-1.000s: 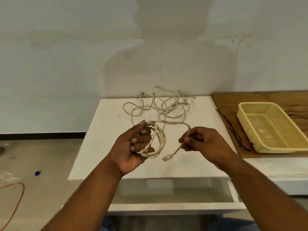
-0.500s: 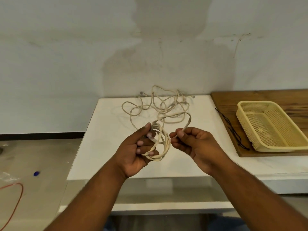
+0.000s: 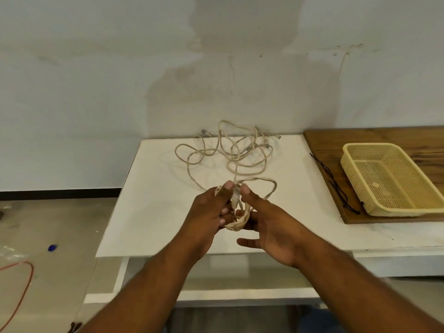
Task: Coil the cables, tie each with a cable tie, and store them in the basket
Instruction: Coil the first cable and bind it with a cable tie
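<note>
A small coil of beige cable [image 3: 236, 223] hangs between my hands above the white table [image 3: 153, 203]. My left hand [image 3: 206, 217] grips the coil, thumb pressed on its top. My right hand [image 3: 269, 227] pinches the cable's plug end against the coil with thumb and forefinger, its other fingers spread. More beige cable [image 3: 228, 152] lies tangled at the back of the table, and one loop [image 3: 271, 188] runs from it into my hands. A yellow mesh basket [image 3: 360, 150] stands to the right on a wooden board [image 3: 336, 138]. Thin black ties [image 3: 331, 179] lie on the board's left edge.
A wall rises right behind the table. Below the tabletop sits a lower white shelf [image 3: 240, 294]. On the floor to the left lie an orange cord [image 3: 21, 289], a blue cap [image 3: 51, 248] and clear plastic wrap [image 3: 9, 253].
My right hand has come left from beside the coil up against it, bringing the plug end onto the coil and spreading its lower fingers. My left hand keeps hold of the coil.
</note>
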